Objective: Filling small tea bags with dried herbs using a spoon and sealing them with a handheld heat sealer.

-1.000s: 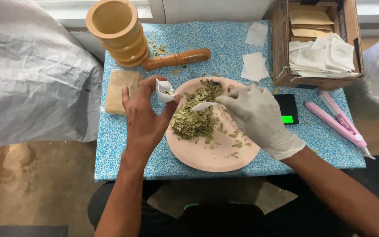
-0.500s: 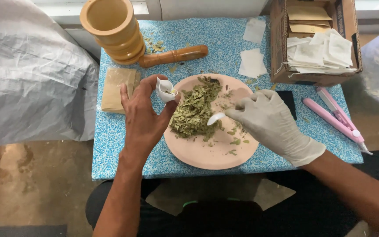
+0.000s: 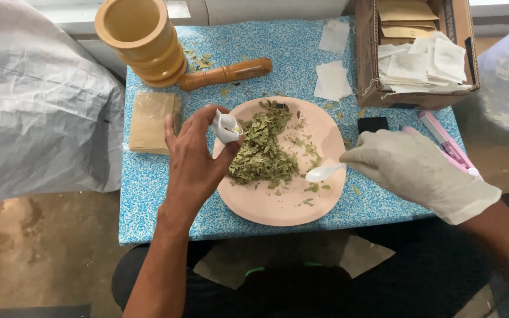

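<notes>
The bare left hand (image 3: 194, 154) pinches a small white paper bag (image 3: 226, 126) open over the plate's (image 3: 266, 203) left edge, only a little leaf inside. The gloved right hand (image 3: 410, 168) grips a white spoon (image 3: 323, 172), seemingly empty, right of the large leaf pile (image 3: 263, 154) left to bag.

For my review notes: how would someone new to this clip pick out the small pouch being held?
Start at the blue patterned table and find the round pink plate heaped with dried green leaves. At the plate's upper left rim, the bare left hand pinches a small white pouch, open-mouthed, unlike the flat white sachets lying beyond the plate.
</notes>
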